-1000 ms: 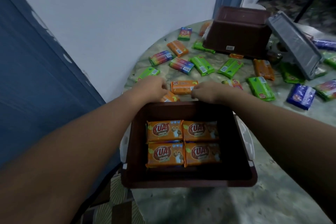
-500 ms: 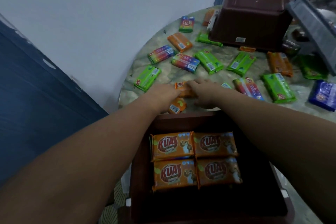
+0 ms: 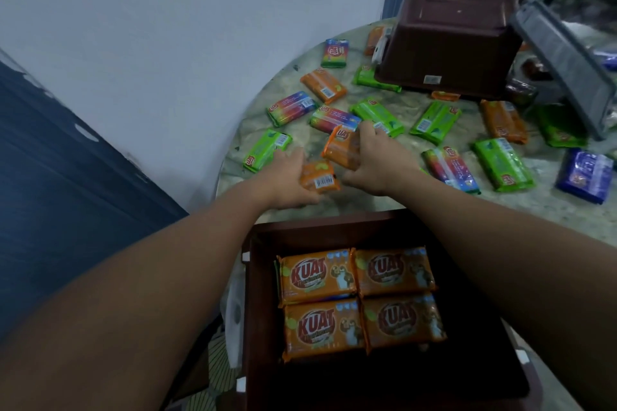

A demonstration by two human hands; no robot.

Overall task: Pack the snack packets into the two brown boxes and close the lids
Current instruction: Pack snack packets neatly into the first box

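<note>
One orange packet (image 3: 318, 176) is gripped by the left hand (image 3: 287, 181) and another orange packet (image 3: 341, 147) by the right hand (image 3: 375, 162), both just beyond the open brown box (image 3: 253, 310). Each packet should be lifted clear of the box's far rim and laid flat. Open floor remains right of and nearer than the four packed packets (image 3: 359, 300). The second brown box (image 3: 447, 43) lies upturned, well beyond.
</note>
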